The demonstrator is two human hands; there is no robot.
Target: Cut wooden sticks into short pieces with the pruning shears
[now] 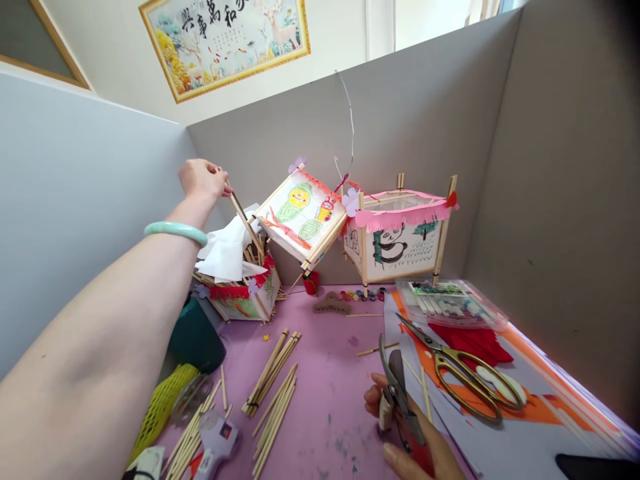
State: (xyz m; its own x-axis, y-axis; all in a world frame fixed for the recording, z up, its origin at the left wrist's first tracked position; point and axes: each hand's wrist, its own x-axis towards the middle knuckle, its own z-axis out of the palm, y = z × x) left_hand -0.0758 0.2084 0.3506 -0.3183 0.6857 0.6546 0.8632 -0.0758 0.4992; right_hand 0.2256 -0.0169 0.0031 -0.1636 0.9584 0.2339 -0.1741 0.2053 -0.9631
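My left hand is raised at the left, its fingers closed on the upper end of a thin wooden stick. That stick slants down into a paper-sided box with red fringe, which holds several more sticks and crumpled white tissue. Low on the right, my right hand is wrapped round red-handled pruning shears, blades pointing up. Between the hands on the table lie a banded bundle of sticks and several loose sticks.
A tilted paper lantern hangs near a wire; a panda lantern stands beside it. Gold-handled scissors and a clear plastic case lie right. A glue gun and dark green container are left. Grey partitions enclose the table.
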